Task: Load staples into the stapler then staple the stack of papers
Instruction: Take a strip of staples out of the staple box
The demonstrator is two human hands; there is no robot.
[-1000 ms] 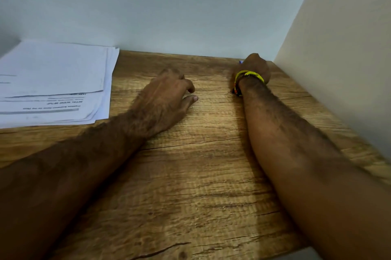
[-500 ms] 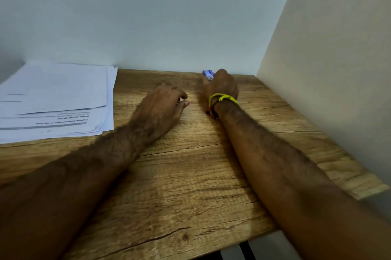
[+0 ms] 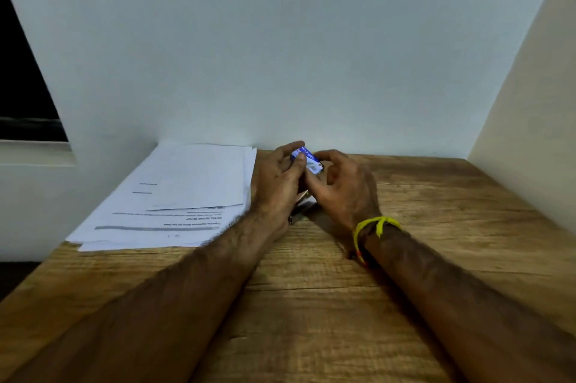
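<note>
Both hands are meeting at twelve o'clock near the far edge of the wooden desk (image 3: 311, 304). The left hand (image 3: 277, 183) and the right hand (image 3: 343, 192) are pinching a small blue staple box (image 3: 307, 159) between fingertips and thumbs, holding it just above the surface. Beneath the two palms a metallic object (image 3: 304, 203) is lying on the desk, probably the stapler, though it is mostly hidden and cannot be identified with certainty. The stack of papers (image 3: 187, 195) is resting at ten o'clock, its right edge just beside the left wrist.

Risks, as judged from this view: the box is small and is being held only by fingertips — opening it over the desk could be spilling loose staple strips, and a strip could be breaking apart if squeezed. The left forearm is lying close to the papers, so a sideways sweep could be fanning or shifting the stack. The object under the hands could be getting nudged toward the back wall (image 3: 280, 55).

Open room: bare desk is extending from two to five o'clock and across the near half. The back wall at twelve and the side panel (image 3: 530, 102) at two o'clock are closing off movement — withdrawal toward six o'clock appears the freest path.
</note>
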